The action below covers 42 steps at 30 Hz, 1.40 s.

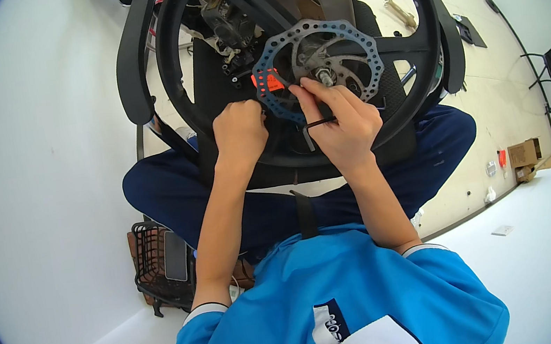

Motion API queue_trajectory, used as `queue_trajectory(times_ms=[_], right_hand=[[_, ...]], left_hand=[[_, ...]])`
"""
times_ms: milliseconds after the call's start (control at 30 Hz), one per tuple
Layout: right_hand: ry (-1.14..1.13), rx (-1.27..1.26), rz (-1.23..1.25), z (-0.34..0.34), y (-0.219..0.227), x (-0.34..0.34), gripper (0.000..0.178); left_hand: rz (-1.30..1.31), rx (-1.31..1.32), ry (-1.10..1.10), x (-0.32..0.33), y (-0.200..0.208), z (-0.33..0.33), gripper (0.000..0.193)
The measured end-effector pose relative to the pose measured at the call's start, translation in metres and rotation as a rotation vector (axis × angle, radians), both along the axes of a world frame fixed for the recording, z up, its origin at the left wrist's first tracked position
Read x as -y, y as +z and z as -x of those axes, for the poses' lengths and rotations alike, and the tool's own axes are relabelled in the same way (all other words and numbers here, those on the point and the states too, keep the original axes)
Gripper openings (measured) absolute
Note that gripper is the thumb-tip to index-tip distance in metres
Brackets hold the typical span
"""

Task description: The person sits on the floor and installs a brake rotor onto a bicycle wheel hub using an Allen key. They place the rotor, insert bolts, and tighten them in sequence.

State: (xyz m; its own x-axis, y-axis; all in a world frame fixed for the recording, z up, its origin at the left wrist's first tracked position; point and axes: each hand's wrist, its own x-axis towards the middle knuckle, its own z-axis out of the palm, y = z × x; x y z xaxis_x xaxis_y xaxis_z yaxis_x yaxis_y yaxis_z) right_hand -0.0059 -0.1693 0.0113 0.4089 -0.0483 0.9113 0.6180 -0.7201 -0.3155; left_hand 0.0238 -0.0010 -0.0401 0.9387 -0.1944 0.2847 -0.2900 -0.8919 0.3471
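A perforated brake disc [307, 24] lies against the hub of a black spoked wheel [173, 66], with a threaded axle [326, 75] standing out of its middle. My right hand [346, 123] is closed over the disc's near side, thumb and forefinger pinched together beside the hub. A black hex key [309, 138] is held in that hand, its bent end sticking out to the left. Whatever its fingertips pinch is too small to make out. My left hand [240, 131] is a fist at the wheel's near left rim, its fingers turned away and their contents hidden.
The wheel rests on a black chair with an armrest on the left [132, 72] and right. Mechanical parts [230, 27] and an orange tag [268, 80] lie by the spokes. A black basket [150, 260] sits at lower left, a cardboard box [524, 153] at right.
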Motion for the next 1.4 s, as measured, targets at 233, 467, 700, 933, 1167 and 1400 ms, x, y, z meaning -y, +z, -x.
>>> queue_trajectory(times_ms=[233,467,700,933,1167,1400], right_hand=[[0.029,-0.029,0.031,0.001,0.003,0.000,0.019],[0.000,-0.093,0.089,0.004,0.005,0.001,0.020],[0.054,-0.041,0.065,0.001,0.001,0.010,0.019],[0.046,-0.012,0.029,0.003,-0.004,0.005,0.020],[0.132,-0.071,-0.079,0.015,0.011,0.000,0.020],[0.329,-0.499,-0.416,0.061,-0.005,0.027,0.017]], left_hand=[[-0.055,-0.132,-0.001,0.004,-0.012,-0.034,0.019],[0.152,-0.129,-0.022,-0.001,0.028,-0.005,0.013],[0.662,0.144,0.037,-0.015,0.057,0.049,0.018],[1.191,-0.036,-0.256,0.023,0.047,0.023,0.022],[1.402,-0.036,-0.278,0.041,0.043,0.021,0.012],[1.417,-0.127,-0.272,0.041,0.039,0.021,0.016]])
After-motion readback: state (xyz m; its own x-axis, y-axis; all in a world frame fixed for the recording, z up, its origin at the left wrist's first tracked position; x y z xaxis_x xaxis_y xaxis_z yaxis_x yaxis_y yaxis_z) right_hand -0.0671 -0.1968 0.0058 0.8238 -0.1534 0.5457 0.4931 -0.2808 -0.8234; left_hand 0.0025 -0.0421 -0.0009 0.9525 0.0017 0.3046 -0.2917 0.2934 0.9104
